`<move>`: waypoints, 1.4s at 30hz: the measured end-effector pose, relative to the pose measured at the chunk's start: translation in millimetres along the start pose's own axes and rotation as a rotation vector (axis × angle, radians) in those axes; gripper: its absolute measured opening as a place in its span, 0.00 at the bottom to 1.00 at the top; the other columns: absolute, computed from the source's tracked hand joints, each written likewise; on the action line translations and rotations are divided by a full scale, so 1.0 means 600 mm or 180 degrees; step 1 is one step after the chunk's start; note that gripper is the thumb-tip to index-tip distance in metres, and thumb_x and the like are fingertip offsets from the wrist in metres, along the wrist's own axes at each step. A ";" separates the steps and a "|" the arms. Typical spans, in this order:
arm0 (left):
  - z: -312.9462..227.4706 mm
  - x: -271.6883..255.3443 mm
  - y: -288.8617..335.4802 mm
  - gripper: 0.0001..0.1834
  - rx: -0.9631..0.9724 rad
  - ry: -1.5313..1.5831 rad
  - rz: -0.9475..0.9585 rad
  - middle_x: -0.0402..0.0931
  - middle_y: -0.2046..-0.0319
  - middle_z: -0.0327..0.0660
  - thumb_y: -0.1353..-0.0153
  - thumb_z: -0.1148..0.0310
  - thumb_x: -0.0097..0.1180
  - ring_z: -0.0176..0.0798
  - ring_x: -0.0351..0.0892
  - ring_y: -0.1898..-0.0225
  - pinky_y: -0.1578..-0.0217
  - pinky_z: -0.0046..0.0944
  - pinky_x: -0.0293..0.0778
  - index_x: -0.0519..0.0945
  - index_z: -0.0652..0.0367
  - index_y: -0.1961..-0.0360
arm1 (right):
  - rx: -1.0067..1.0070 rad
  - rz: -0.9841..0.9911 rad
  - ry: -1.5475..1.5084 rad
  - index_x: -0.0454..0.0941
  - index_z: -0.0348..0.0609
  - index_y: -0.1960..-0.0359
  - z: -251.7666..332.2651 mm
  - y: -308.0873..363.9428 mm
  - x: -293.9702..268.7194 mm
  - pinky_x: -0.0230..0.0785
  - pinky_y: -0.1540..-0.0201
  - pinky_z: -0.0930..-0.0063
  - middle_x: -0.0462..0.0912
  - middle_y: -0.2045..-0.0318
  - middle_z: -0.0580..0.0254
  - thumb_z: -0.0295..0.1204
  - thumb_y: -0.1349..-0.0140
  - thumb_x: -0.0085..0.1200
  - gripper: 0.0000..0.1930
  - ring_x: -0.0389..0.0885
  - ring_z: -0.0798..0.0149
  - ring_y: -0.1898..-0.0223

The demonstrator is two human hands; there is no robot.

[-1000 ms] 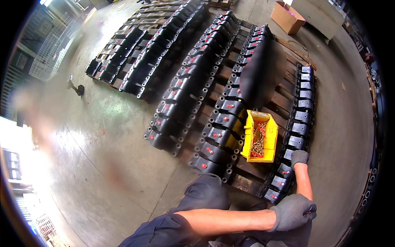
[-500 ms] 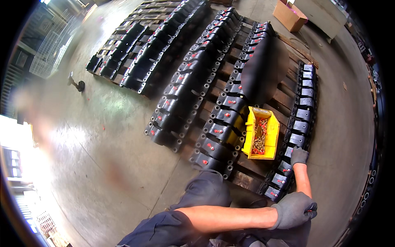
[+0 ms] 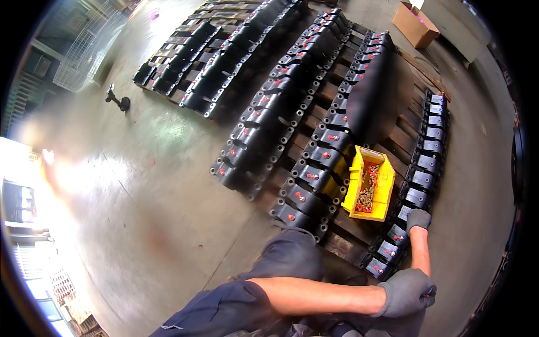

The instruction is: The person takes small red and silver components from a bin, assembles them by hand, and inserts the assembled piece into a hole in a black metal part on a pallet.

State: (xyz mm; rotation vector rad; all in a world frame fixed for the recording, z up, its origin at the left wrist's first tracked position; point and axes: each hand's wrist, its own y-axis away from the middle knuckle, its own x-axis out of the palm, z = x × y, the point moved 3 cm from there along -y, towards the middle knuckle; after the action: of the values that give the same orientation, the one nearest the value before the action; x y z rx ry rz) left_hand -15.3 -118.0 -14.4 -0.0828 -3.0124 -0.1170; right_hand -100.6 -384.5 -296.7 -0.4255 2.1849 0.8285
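Observation:
My right hand (image 3: 419, 219), in a grey glove, reaches to a black metal bracket (image 3: 405, 213) in the narrow row on the right. Its fingers are closed at the bracket's top; whatever they pinch is hidden. Closer to me, several brackets in this row carry small red-capped fittings (image 3: 391, 253). My left hand (image 3: 405, 293), also gloved, is closed in a fist near my right forearm. A bit of red shows between its fingers, too small to name. Left of the row, a yellow bin (image 3: 385, 197) holds many loose small brass-coloured and red fittings (image 3: 366, 194).
Wider rows of black brackets (image 3: 300, 178) with red-capped fittings lie on wooden pallets (image 3: 343, 247). A dark tool (image 3: 118, 100) stands on the floor at far left. An open cardboard box (image 3: 415, 28) sits at back right. My bent knee (image 3: 292, 255) is beside the nearest row.
The whole view has shifted slightly, so the things appear farther right. My right hand stays at the same bracket, and my left fist remains closed.

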 end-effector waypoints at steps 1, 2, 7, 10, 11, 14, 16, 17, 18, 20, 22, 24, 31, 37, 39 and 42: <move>-0.005 0.001 0.002 0.11 0.0069 0.0028 -0.0037 0.78 0.75 0.56 0.40 0.64 0.55 0.59 0.80 0.70 0.66 0.52 0.73 0.81 0.62 0.72 | 0.0022 0.0013 -0.0017 0.89 0.50 0.67 -0.002 0.008 -0.004 0.79 0.57 0.57 0.89 0.62 0.54 0.34 0.35 0.47 0.15 0.89 0.52 0.59; -0.010 0.001 0.004 0.12 0.0130 0.0054 -0.0069 0.78 0.75 0.56 0.40 0.64 0.55 0.59 0.80 0.70 0.66 0.52 0.73 0.81 0.62 0.72 | 0.0071 -0.0069 -0.0004 0.89 0.49 0.66 -0.005 0.003 0.012 0.80 0.57 0.57 0.88 0.62 0.52 0.35 0.36 0.51 0.12 0.88 0.51 0.59; -0.006 0.003 -0.001 0.08 0.0166 -0.0240 -0.0090 0.79 0.72 0.54 0.42 0.66 0.55 0.59 0.81 0.67 0.65 0.53 0.74 0.82 0.57 0.68 | -0.0184 0.0023 -0.0237 0.89 0.47 0.62 -0.016 -0.012 0.015 0.80 0.55 0.53 0.87 0.58 0.50 0.31 0.35 0.46 0.15 0.88 0.49 0.57; -0.004 0.002 -0.005 0.09 0.0248 -0.0157 -0.0115 0.80 0.72 0.53 0.41 0.63 0.57 0.58 0.81 0.65 0.63 0.53 0.75 0.82 0.56 0.67 | -0.0018 0.0023 -0.0324 0.88 0.47 0.66 -0.027 0.006 -0.011 0.80 0.56 0.55 0.88 0.59 0.50 0.32 0.35 0.46 0.15 0.88 0.49 0.58; -0.002 -0.001 -0.004 0.09 0.0241 -0.0133 -0.0172 0.80 0.72 0.52 0.41 0.62 0.58 0.58 0.81 0.65 0.63 0.53 0.75 0.82 0.56 0.66 | 0.0136 -0.0081 -0.0488 0.87 0.46 0.64 -0.021 -0.001 -0.020 0.79 0.56 0.50 0.87 0.62 0.47 0.34 0.36 0.47 0.14 0.88 0.47 0.59; -0.002 0.006 -0.008 0.10 0.0214 -0.0224 -0.0139 0.81 0.70 0.52 0.39 0.62 0.57 0.57 0.82 0.64 0.61 0.53 0.76 0.83 0.56 0.64 | 0.0208 -0.0229 -0.0472 0.85 0.45 0.61 -0.013 0.008 -0.026 0.79 0.58 0.48 0.87 0.64 0.47 0.35 0.35 0.47 0.14 0.88 0.46 0.60; -0.003 0.004 -0.008 0.11 0.0132 -0.0335 0.0004 0.83 0.67 0.52 0.38 0.61 0.57 0.57 0.82 0.63 0.59 0.52 0.77 0.85 0.56 0.61 | 0.0108 -0.0193 -0.0442 0.84 0.45 0.61 -0.013 0.011 -0.008 0.79 0.58 0.49 0.87 0.63 0.47 0.37 0.34 0.47 0.14 0.88 0.46 0.59; -0.002 0.003 -0.008 0.12 0.0124 -0.0296 0.0022 0.83 0.67 0.52 0.37 0.61 0.57 0.57 0.82 0.63 0.59 0.51 0.77 0.85 0.56 0.61 | 0.0216 -0.0153 -0.0477 0.85 0.45 0.62 -0.015 0.009 -0.002 0.79 0.57 0.50 0.87 0.62 0.48 0.39 0.33 0.47 0.15 0.88 0.47 0.59; -0.001 0.003 -0.007 0.12 0.0121 -0.0254 0.0046 0.83 0.66 0.52 0.37 0.61 0.57 0.57 0.83 0.62 0.59 0.51 0.77 0.85 0.56 0.60 | 0.0142 -0.0035 -0.0431 0.86 0.46 0.62 -0.019 0.008 0.003 0.79 0.56 0.51 0.87 0.61 0.48 0.39 0.33 0.47 0.16 0.88 0.47 0.58; -0.001 -0.003 -0.006 0.13 0.0119 -0.0228 -0.0002 0.83 0.65 0.54 0.37 0.61 0.58 0.56 0.83 0.62 0.58 0.49 0.78 0.86 0.59 0.59 | 0.0207 0.0107 -0.0466 0.89 0.47 0.62 -0.008 0.011 -0.015 0.78 0.54 0.52 0.87 0.58 0.50 0.42 0.33 0.47 0.18 0.87 0.48 0.57; 0.002 -0.006 -0.010 0.13 0.0179 0.0177 -0.0068 0.83 0.66 0.55 0.37 0.63 0.59 0.54 0.84 0.64 0.60 0.47 0.78 0.86 0.60 0.59 | 0.0432 0.0328 -0.0690 0.88 0.49 0.58 -0.021 0.021 -0.017 0.78 0.51 0.53 0.87 0.56 0.49 0.48 0.33 0.49 0.20 0.86 0.47 0.53; -0.002 -0.019 -0.017 0.13 0.0179 0.0584 -0.0115 0.84 0.69 0.53 0.36 0.64 0.59 0.45 0.85 0.68 0.62 0.41 0.78 0.86 0.64 0.58 | 0.0485 0.0333 -0.1068 0.86 0.50 0.55 -0.027 0.034 -0.020 0.77 0.50 0.52 0.86 0.55 0.49 0.54 0.34 0.50 0.23 0.85 0.46 0.51; -0.003 -0.053 -0.024 0.33 0.0251 0.3254 0.0141 0.79 0.75 0.35 0.26 0.41 0.41 0.26 0.75 0.81 0.81 0.25 0.66 0.81 0.62 0.49 | 0.0486 -0.0613 -0.3808 0.82 0.44 0.57 -0.096 0.215 -0.145 0.74 0.56 0.65 0.85 0.65 0.58 0.45 0.35 0.55 0.17 0.83 0.59 0.59; -0.005 -0.030 -0.038 0.45 0.0199 0.5015 0.0652 0.75 0.41 0.54 0.32 0.32 0.39 0.54 0.76 0.40 0.38 0.52 0.72 0.67 0.64 0.33 | -0.0004 -0.2376 -0.6493 0.81 0.34 0.56 -0.118 0.461 -0.324 0.75 0.62 0.78 0.83 0.68 0.65 0.28 0.31 0.56 0.09 0.80 0.72 0.67; -0.024 -0.022 -0.030 0.48 0.0047 0.4850 0.0127 0.72 0.39 0.54 0.33 0.29 0.35 0.51 0.74 0.39 0.37 0.50 0.71 0.65 0.65 0.32 | -0.0051 -0.2506 -0.6258 0.80 0.31 0.56 -0.117 0.504 -0.348 0.75 0.64 0.80 0.83 0.67 0.63 0.26 0.31 0.55 0.09 0.80 0.72 0.69; -0.009 -0.029 -0.029 0.51 0.0298 0.4734 0.0144 0.66 0.33 0.52 0.34 0.28 0.36 0.51 0.68 0.34 0.33 0.51 0.65 0.60 0.65 0.29 | -0.0412 -0.2615 -0.6020 0.80 0.30 0.56 -0.092 0.524 -0.388 0.76 0.66 0.80 0.84 0.65 0.61 0.22 0.35 0.60 0.09 0.81 0.74 0.69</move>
State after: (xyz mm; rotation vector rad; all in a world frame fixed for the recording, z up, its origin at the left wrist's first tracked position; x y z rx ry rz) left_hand 1.6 -136.4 -12.7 -0.0262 -1.5261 -0.0072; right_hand -140.5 -180.8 39.5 -0.2881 0.1395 0.4343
